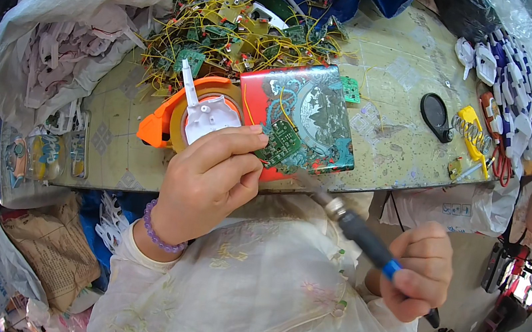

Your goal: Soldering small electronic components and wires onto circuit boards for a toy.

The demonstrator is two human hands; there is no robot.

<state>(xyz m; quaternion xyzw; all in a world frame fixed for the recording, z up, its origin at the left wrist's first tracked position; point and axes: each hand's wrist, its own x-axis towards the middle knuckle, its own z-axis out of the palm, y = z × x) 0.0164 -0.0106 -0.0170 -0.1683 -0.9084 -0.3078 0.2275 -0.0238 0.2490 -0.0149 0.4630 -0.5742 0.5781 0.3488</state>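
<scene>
Between the fingertips of my left hand point(215, 169) a small green circuit board point(280, 144) is pinched, with a yellow wire rising from it. It is held over a red and dark patterned box point(326, 117) with a worn, stained top. My right hand point(418, 272) grips a soldering iron point(367, 236) by its black and blue handle. The iron's tip points toward the board and is blurred; whether it touches cannot be made out. Just beyond my left hand, a white plastic shell point(210, 117) with a long stem rests on an orange tape dispenser point(163, 119).
Behind lies a heap of circuit boards with yellow wires point(236, 34). A white sack of plastic parts point(79, 54) stands at left. On the right are a black oval piece point(434, 115), a yellow soldering stand with a coil point(475, 134) and stacked white and blue parts point(521, 92).
</scene>
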